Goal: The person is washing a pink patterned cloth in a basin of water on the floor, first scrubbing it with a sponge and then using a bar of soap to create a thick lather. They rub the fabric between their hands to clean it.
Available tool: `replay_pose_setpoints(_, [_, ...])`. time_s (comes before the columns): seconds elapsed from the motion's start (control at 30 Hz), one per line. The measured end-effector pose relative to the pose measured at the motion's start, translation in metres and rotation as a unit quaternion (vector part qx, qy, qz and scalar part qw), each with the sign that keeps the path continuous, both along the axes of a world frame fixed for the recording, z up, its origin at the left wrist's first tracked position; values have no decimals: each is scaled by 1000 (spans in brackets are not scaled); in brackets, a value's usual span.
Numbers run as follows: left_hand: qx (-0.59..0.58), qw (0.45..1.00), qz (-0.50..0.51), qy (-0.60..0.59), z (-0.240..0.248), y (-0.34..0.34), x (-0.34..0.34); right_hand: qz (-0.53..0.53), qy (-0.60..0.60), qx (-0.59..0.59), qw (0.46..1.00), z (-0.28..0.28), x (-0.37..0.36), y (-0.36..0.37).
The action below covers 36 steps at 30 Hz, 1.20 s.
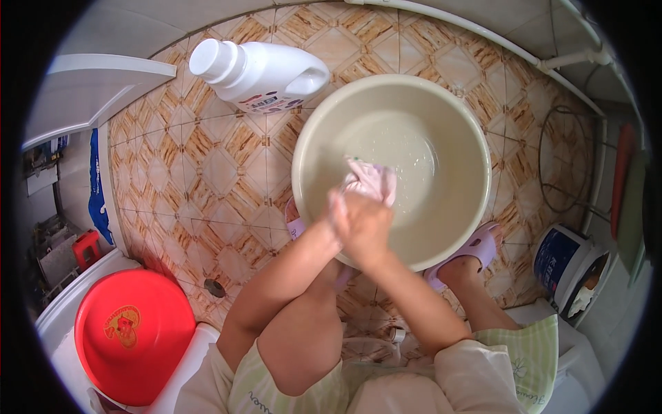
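Observation:
A large cream basin (476,176) stands on the floor between my feet, with a little water and some bubbles at its bottom. Over its near left part, my right hand (367,222) is closed around a bunched pale pink cloth (372,181). Pressed against it from the left is my left hand (336,215), also closed on the cloth; most of its fingers are hidden behind the right hand. The cloth's crumpled end sticks out beyond both hands, above the water.
A white detergent bottle (272,74) stands beyond the basin at left. A red basin (138,331) lies at lower left, near a white door (103,90). At right are a white and blue bucket (569,265) and a wire rack (569,159). A drain (215,287) sits in the tiled floor.

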<state>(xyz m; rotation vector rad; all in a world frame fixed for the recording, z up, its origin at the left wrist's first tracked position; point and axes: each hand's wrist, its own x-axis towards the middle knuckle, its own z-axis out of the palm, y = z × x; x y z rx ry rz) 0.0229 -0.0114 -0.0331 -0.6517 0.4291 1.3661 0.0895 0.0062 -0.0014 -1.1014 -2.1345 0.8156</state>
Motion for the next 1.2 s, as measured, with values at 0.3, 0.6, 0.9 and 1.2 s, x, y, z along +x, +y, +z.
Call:
replay_pose_setpoints(0.3, [23, 991, -120, 48, 3, 3, 5, -70, -62, -61, 994, -20, 12, 23])
replay_pose_setpoints(0.6, [-72, 990, -63, 101, -20, -13, 10, -85, -66, -79, 991, -34, 15, 28])
replay_pose_setpoints(0.9, [213, 974, -37, -70, 35, 13, -37, -45, 321, -703, 633, -71, 64, 34])
replay_pose_setpoints(1.2, [-102, 978, -45, 178, 12, 9, -32, 62, 284, -404, 867, 6, 37, 16])
